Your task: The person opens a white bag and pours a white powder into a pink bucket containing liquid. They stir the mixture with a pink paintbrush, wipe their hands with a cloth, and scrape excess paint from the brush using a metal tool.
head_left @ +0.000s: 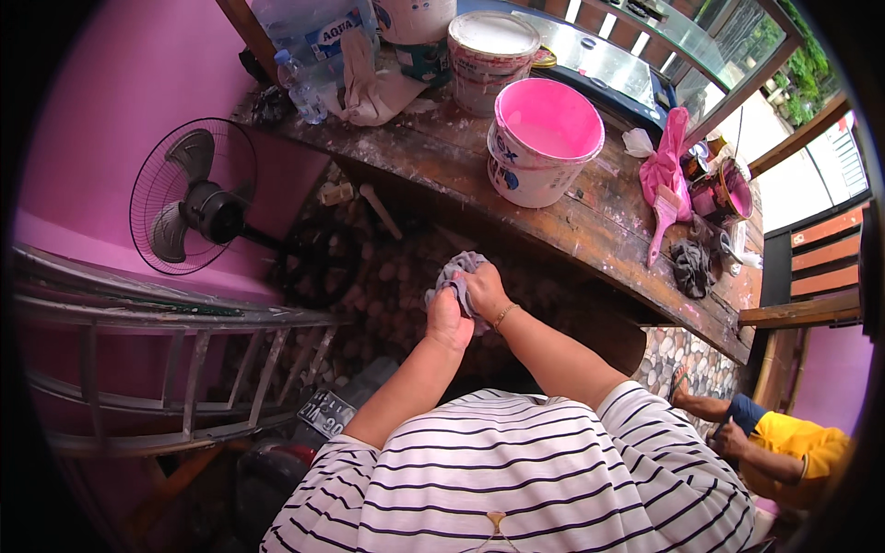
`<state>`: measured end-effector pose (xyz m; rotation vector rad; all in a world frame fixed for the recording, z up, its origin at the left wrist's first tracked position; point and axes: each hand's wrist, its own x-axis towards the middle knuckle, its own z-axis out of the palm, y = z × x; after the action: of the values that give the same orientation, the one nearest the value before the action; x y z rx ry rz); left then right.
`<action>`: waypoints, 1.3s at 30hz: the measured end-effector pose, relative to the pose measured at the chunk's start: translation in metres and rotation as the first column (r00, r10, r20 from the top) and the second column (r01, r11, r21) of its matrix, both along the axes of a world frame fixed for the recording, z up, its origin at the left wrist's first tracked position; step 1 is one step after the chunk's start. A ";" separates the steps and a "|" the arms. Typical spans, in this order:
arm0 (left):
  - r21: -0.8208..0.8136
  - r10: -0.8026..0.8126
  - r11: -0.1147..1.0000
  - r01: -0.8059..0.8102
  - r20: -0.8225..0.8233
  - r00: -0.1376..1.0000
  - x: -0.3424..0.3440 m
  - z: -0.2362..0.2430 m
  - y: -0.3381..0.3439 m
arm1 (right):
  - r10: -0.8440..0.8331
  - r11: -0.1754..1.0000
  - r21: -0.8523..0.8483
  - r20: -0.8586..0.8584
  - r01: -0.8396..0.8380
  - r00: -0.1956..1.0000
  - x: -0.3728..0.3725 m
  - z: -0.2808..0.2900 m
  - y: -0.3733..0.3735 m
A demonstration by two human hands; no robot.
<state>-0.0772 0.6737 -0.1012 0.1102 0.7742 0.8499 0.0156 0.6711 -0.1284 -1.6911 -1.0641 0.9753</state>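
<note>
We find the rag [444, 279] bunched between both hands, held in the air beside the near edge of the bench [415, 166]. The right hand [487, 289] curls closed over its right side; the left hand [448, 319] closes against it from below, its fingers largely hidden. We judge the rag light, soft, limp and unlikely to break or slip. We cannot tell whether it is damp. We recommend gripping a thick fold with the whole palm.

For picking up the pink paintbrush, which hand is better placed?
Probably the right hand: the paintbrush lies to the right, farther from the left hand. Both hold the gray cloth, so the right must release first.
</note>
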 end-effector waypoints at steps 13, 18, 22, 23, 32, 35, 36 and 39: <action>0.180 -0.196 0.976 0.120 0.501 0.843 -0.060 0.087 0.012 | 0.048 0.978 -0.008 -0.964 -0.208 0.263 0.076 0.102 -0.028; 0.305 -0.220 0.935 0.182 0.096 0.971 0.004 0.078 -0.034 | -0.310 0.943 -0.261 -0.469 0.205 0.827 0.011 0.080 -0.003; 0.329 -0.368 0.876 0.352 -0.015 0.930 -0.004 0.079 -0.022 | -0.088 0.971 -0.237 -0.340 0.005 0.936 0.039 0.069 0.010; 0.293 -0.467 0.868 0.401 0.210 0.859 -0.014 0.082 -0.014 | -0.121 0.953 -0.296 -0.574 -0.068 0.810 0.053 0.069 0.014; 0.585 0.213 0.809 -0.057 -0.200 0.956 0.017 0.068 0.025 | -0.295 0.955 -0.280 -0.869 0.098 0.397 -0.016 0.072 0.010; 0.615 0.386 0.776 -0.141 -0.286 0.877 0.027 0.052 0.027 | -0.211 0.972 -0.234 -0.816 0.025 0.539 -0.014 0.079 0.012; 0.655 0.427 0.743 -0.139 -0.304 0.851 0.030 0.046 0.028 | -0.187 0.973 -0.229 -0.790 0.002 0.583 -0.009 0.082 0.012; 0.724 0.504 0.681 -0.113 -0.351 0.789 0.042 0.050 0.030 | -0.227 0.957 -0.289 -0.799 -0.025 0.557 0.004 0.094 0.009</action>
<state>-0.0355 0.7038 -0.0512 0.9278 0.9822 1.4627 0.0200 0.6805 -0.0343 -1.1889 -0.1788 1.6644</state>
